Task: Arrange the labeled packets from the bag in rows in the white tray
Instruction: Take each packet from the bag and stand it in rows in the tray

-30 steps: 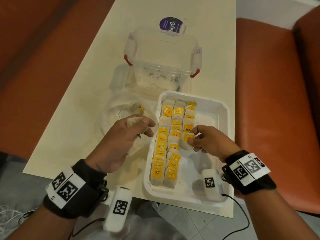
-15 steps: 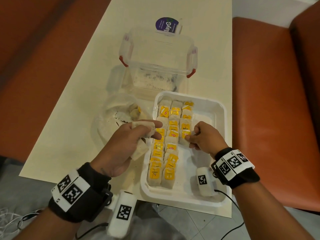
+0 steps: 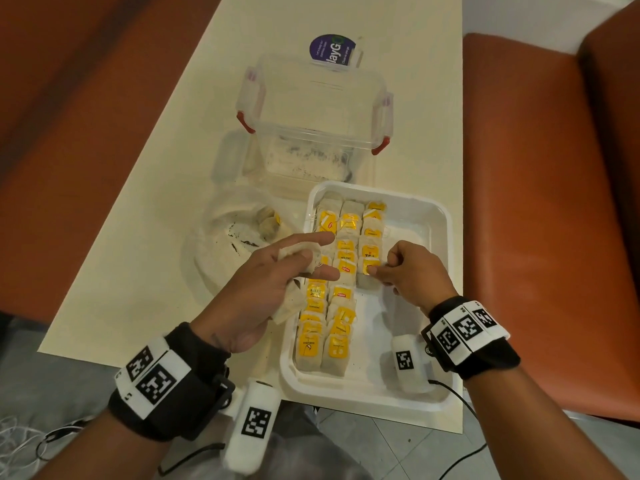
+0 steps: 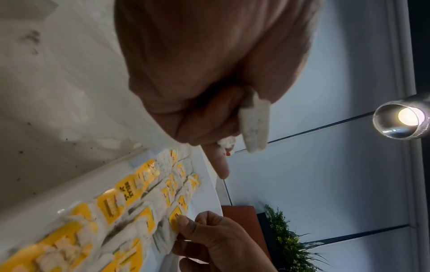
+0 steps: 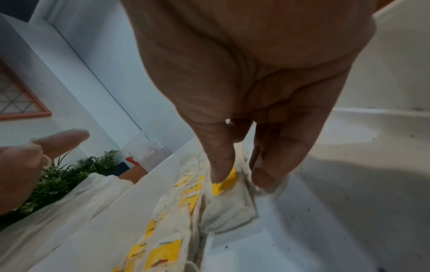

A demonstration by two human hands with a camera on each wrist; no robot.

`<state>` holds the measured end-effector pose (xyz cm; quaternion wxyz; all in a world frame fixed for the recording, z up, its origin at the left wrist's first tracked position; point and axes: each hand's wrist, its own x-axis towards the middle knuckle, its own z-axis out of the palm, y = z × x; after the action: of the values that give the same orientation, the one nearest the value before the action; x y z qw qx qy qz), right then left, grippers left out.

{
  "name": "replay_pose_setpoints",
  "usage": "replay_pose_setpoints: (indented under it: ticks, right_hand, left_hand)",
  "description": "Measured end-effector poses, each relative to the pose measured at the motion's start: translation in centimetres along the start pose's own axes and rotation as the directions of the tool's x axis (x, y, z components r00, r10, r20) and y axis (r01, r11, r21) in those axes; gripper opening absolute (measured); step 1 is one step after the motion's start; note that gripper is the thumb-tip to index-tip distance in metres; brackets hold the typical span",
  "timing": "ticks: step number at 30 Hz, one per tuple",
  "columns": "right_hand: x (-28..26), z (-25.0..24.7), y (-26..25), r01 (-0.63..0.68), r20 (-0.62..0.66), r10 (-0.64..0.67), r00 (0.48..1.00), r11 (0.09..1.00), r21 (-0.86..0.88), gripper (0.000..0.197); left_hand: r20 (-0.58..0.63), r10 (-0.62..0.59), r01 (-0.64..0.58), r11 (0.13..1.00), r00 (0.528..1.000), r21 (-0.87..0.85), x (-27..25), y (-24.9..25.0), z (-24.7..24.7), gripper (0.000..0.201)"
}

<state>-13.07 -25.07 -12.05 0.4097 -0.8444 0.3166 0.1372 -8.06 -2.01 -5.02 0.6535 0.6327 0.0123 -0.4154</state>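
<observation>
Yellow-tagged packet (image 3: 367, 276) pinched by right hand (image 3: 414, 271) in tray (image 3: 433, 216); left hand (image 3: 263, 289) grips packets (image 3: 294, 268).

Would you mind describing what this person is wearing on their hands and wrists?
Both hands are bare. The left hand and right hand each have a black wrist strap carrying white panels printed with black square tag markers. A white capsule-shaped unit with its own marker hangs under each wrist, trailing a thin black cable.

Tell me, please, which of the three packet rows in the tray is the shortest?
The right-hand row, where the right hand is pressing down its nearest packet.
</observation>
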Motion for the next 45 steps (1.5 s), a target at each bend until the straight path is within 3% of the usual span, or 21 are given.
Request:
replay_pose_setpoints:
  ticks: [4,9,12,15,21,25,27,32,36,40,42,45]
  right_hand:
    - [-1.2,-0.7,-1.2,0.072,-0.037,-0.07,0.997,0.996,0.049,0.031]
    - [-4.3,-1.3,-4.2,0.219,0.081,-0.267,0.96,0.902,0.371,0.025]
    - [-5.3,-1.4,-5.0,0.258,0.124,-0.341,0.932,0.863,0.434,0.021]
    - [-5.3,-2.0,-4.9,0.223,0.114,-0.322,0.94,0.832,0.508,0.016]
    - [-5.4,-2.6,-4.7,0.273,0.132,-0.388,0.912,0.815,0.511,0.016]
    - [-5.4,-2.9,-4.5,0.262,0.065,-0.34,0.938,0.819,0.51,0.011]
    - [-5.3,-3.2,-4.4,0.302,0.045,-0.367,0.929,0.824,0.479,0.017]
    - [-5.1,-4.1,-4.6,0.371,0.037,-0.436,0.899,0.804,0.464,0.025]
    - [-5.5,-4.3,-4.8,0.347,0.07,-0.437,0.897,0.792,0.503,0.017]
    - [-5.6,-4.3,-4.8,0.324,0.091,-0.429,0.899,0.79,0.52,0.019]
    - [-5.7,-4.2,-4.7,0.331,0.094,-0.432,0.897,0.797,0.505,0.014]
    - [-5.5,-4.0,-4.3,0.33,0.109,-0.427,0.897,0.814,0.477,0.026]
  left_hand:
    - [0.022,0.021,-0.02,0.999,1.0,-0.042,-0.1,0.1,0.5,0.033]
    - [0.091,-0.003,0.023,0.974,0.996,-0.227,0.2,0.7,1.5,0.035]
    - [0.14,0.038,-0.017,0.988,0.989,-0.15,0.6,0.5,2.1,0.036]
    - [0.189,0.066,-0.057,0.997,0.98,-0.05,0.8,0.2,2.5,0.037]
    - [0.268,0.07,-0.072,0.997,0.961,-0.002,0.8,-0.3,2.9,0.039]
    - [0.283,0.104,-0.114,0.993,0.953,0.017,0.9,-0.4,2.6,0.056]
    - [0.27,0.08,-0.079,0.997,0.96,-0.016,1.0,-0.3,2.4,0.061]
    - [0.17,-0.033,0.06,0.986,0.985,-0.154,1.6,-0.3,2.5,0.05]
    - [0.118,-0.006,0.026,0.986,0.993,-0.166,2.0,-0.6,2.9,0.018]
    - [0.123,0.041,-0.024,0.99,0.992,-0.136,2.2,-1.1,3.2,0.024]
    - [0.104,0.072,-0.061,0.992,0.992,-0.111,2.3,-1.2,3.2,0.017]
    - [0.097,0.085,-0.079,0.994,0.992,-0.071,2.2,-1.2,3.1,0.017]
